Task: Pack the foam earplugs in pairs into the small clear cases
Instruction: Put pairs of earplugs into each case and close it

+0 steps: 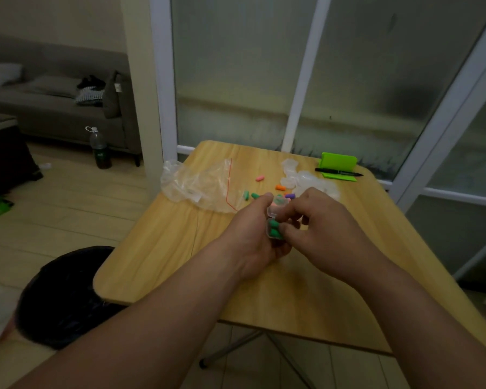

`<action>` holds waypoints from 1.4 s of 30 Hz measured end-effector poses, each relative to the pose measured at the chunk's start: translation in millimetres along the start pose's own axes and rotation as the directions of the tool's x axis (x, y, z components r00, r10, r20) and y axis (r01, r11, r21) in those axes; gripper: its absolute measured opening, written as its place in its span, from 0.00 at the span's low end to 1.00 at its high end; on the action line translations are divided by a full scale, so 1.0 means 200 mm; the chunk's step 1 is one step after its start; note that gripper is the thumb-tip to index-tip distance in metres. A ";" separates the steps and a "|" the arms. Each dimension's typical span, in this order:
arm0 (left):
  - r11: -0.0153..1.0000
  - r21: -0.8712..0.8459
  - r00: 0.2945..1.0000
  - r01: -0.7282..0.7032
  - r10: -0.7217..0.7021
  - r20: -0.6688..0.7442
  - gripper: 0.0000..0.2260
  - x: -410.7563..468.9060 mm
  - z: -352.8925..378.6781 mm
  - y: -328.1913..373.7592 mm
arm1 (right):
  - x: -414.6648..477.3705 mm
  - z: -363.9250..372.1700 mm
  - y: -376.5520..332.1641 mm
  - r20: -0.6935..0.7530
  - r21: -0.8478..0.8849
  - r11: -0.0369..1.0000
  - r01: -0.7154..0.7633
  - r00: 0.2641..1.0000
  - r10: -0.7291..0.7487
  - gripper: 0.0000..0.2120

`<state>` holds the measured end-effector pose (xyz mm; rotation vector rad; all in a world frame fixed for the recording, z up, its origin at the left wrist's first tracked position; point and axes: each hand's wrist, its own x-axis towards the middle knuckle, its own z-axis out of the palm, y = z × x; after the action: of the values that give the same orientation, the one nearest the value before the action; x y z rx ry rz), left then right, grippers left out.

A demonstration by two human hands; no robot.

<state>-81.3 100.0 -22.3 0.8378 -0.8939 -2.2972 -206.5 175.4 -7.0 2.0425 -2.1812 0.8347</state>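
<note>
Above the middle of the wooden table (180,248), my left hand (253,234) grips a small clear case (272,220) with its lid hinged open. Two green earplugs (274,230) lie inside it. My right hand (320,220) pinches at the case's right side, its thumb tip against the green plugs. Loose earplugs lie on the table beyond my hands: green ones (250,195), a pink one (260,178), an orange one (280,187) and a purple one (290,196). Several empty clear cases (300,176) are heaped behind them.
A crumpled clear zip bag (197,183) with a red strip lies at the table's far left. A black marker (338,172) rests on a green stand (338,164) at the far right. Glass doors stand behind the table. A dark stool (65,296) is at my left.
</note>
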 end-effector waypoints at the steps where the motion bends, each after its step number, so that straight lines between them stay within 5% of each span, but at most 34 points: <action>1: 1.000 -0.003 1.000 -0.005 0.005 -0.008 0.25 0.00 -0.01 0.00 | 0.00 0.00 0.00 0.000 0.010 1.000 0.002 1.000 -0.002 0.08; 10: 0.999 0.031 1.000 -0.008 0.008 0.013 0.26 0.00 -0.03 0.02 | 0.02 0.02 -0.01 -0.047 0.106 0.994 0.011 0.999 -0.006 0.06; 14: 0.999 0.054 0.999 -0.005 0.003 0.048 0.24 -0.01 -0.02 0.04 | 0.04 0.00 0.04 -0.151 0.204 0.976 -0.071 0.983 0.103 0.05; 19: 0.999 0.051 1.000 0.002 -0.002 -0.001 0.26 -0.01 -0.05 0.06 | 0.05 0.02 0.15 -0.194 0.325 0.920 -0.218 0.937 0.291 0.09; 29: 0.995 -0.012 0.965 -0.095 0.089 -0.247 0.24 0.02 -0.14 0.11 | 0.04 0.13 0.32 -0.078 0.195 0.886 -0.420 0.894 0.441 0.05; 36: 0.999 0.029 0.990 -0.033 0.036 -0.136 0.26 0.01 -0.14 0.09 | 0.07 0.11 0.13 -0.070 0.313 0.917 -0.247 0.957 0.282 0.05; 42: 0.998 0.058 0.999 0.006 -0.008 0.042 0.23 0.00 -0.13 0.07 | 0.08 0.11 -0.05 -0.008 0.317 0.946 -0.061 0.998 0.067 0.15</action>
<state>-59.0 81.0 -26.8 0.8204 -0.9820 -2.3126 -192.0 152.3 -17.3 2.0894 -2.2369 1.2822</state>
